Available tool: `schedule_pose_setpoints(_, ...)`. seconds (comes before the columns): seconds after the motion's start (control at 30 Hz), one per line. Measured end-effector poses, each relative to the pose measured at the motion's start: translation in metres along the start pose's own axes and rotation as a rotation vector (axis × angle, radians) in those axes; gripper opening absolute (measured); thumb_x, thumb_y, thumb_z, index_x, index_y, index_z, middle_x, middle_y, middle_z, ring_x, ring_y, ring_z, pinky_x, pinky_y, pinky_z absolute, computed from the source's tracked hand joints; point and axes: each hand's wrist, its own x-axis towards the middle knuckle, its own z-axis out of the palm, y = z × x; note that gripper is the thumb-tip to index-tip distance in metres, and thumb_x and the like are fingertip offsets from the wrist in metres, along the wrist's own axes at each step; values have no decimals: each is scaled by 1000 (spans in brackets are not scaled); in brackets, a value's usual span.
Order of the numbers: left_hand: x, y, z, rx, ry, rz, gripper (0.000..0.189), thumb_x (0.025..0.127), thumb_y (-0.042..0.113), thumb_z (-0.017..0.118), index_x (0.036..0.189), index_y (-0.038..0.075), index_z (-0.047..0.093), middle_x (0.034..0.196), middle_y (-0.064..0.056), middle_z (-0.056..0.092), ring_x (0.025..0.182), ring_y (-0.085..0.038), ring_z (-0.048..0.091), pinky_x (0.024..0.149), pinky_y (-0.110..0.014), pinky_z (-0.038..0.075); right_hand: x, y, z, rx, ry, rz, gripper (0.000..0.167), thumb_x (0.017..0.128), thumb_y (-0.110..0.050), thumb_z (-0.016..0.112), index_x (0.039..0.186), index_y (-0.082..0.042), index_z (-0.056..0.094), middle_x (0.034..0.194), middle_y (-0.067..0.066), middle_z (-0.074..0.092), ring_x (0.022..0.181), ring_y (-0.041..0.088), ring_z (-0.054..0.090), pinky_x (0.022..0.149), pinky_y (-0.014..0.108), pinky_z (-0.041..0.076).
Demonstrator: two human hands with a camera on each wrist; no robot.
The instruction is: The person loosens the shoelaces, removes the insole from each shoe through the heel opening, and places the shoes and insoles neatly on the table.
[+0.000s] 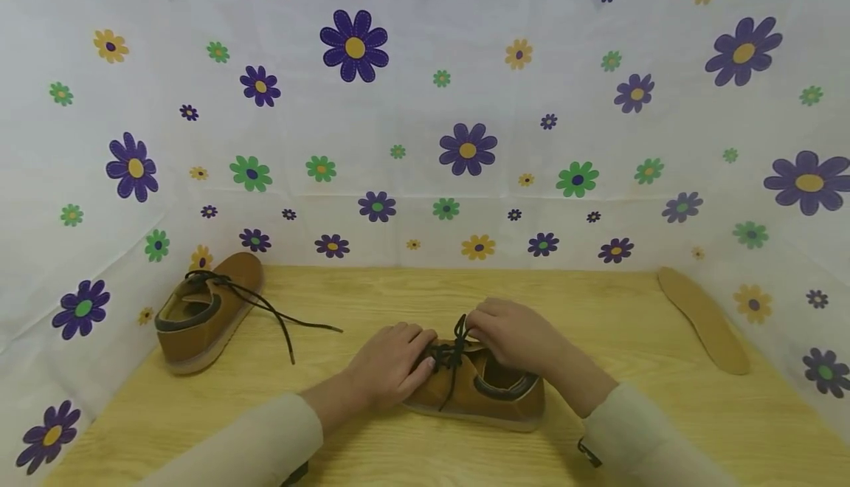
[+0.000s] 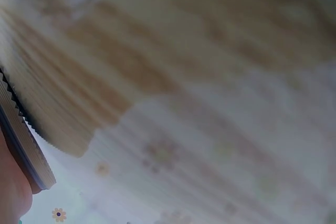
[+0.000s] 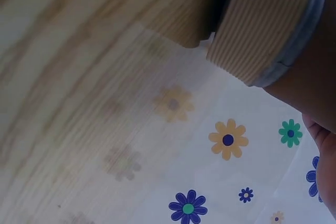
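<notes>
At the far left of the wood-grain table (image 1: 372, 454), a brown lace-up shoe (image 1: 226, 313) sits beside the flower-printed cloth (image 1: 412, 111), its heel toward me and its toe pointing away. Its loose black laces (image 1: 279, 317) trail off to the right, the two ends well apart from each other. Next comes my left hand (image 1: 392, 361), reaching out of a pale sleeve (image 1: 246, 446). It grips the toe end of a second brown lace-up shoe (image 1: 468, 392), my fingers over the top and my thumb along the near side, close to the lacing. That shoe is in front of me at the middle of the table, upright, toe to the left and heel to the right. From its tongue a black shoelace (image 1: 453, 358) rises in a loop, one strand hanging down the near side. My right hand (image 1: 514, 332) arches above the shoe's opening, fingers bent and pinching the loop; the fingertips themselves are partly hidden. Farthest right, a tan insole (image 1: 704, 317) lies apart, near the cloth.
</notes>
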Motion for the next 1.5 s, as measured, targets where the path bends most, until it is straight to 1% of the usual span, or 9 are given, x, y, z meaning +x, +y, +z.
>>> schedule_pose_setpoints(0.27,1,-2,6,-2,-23,-8,44,104,39,38,134,13,58,120,-3,64,106,-20,59,91,-41,50,-4,3,7,96,-78,94,7,101,-17,58,95,-16,61,86,-7,62,71,6,54,68,28,50)
schedule_pose_setpoints(0.37,1,-2,5,-7,-20,-3,45,104,39,39,135,12,58,120,-4,64,106,-20,59,91,-41,49,-4,11,10,304,-132,179,13,102,-21,57,93,-16,63,81,-8,61,69,4,51,67,26,48)
schedule_pose_setpoints(0.5,1,-2,5,-5,-4,-8,44,103,38,40,134,12,58,119,-4,64,105,-21,59,91,-41,49,-3,25,15,752,-202,364,21,102,-20,57,88,-8,68,78,-5,60,71,7,50,67,25,44)
schedule_pose_setpoints(0.6,0,-2,5,-11,5,3,44,103,37,41,133,11,59,117,-5,64,103,-21,60,89,-42,50,-3,33,17,894,-233,432,23,101,-18,59,88,-3,70,81,-2,61,75,10,51,69,26,44)
schedule_pose_setpoints(0.77,1,-3,4,-10,19,13,44,103,37,41,133,10,58,119,-5,64,105,-21,60,89,-42,50,-2,39,9,683,-219,382,19,99,-23,63,88,-12,74,82,-5,68,72,9,55,68,27,47)
schedule_pose_setpoints(0.87,1,-4,2,7,16,1,44,103,37,41,133,11,58,120,-4,64,106,-21,60,90,-41,50,-4,40,6,478,-169,271,15,97,-25,65,92,-16,75,84,-6,71,72,7,59,67,27,49)
schedule_pose_setpoints(1.1,1,-2,0,-14,0,21,44,103,37,41,134,10,59,120,-6,65,106,-22,60,91,-42,50,-22,38,22,-30,176,-89,15,101,-25,59,99,-12,67,78,-6,60,63,5,51,58,22,47)
schedule_pose_setpoints(1.3,1,-3,0,-9,-15,4,45,103,37,40,135,11,58,124,-4,63,110,-21,59,95,-42,49,-23,38,29,-64,253,-70,39,108,-36,37,98,-12,65,79,-5,56,63,5,46,56,21,45)
schedule_pose_setpoints(1.5,2,-4,2,-6,-24,5,46,103,38,39,136,11,57,124,-5,63,111,-21,59,95,-42,49,-26,36,28,145,125,62,11,100,-22,61,97,-15,69,87,-6,64,74,6,55,68,26,51)
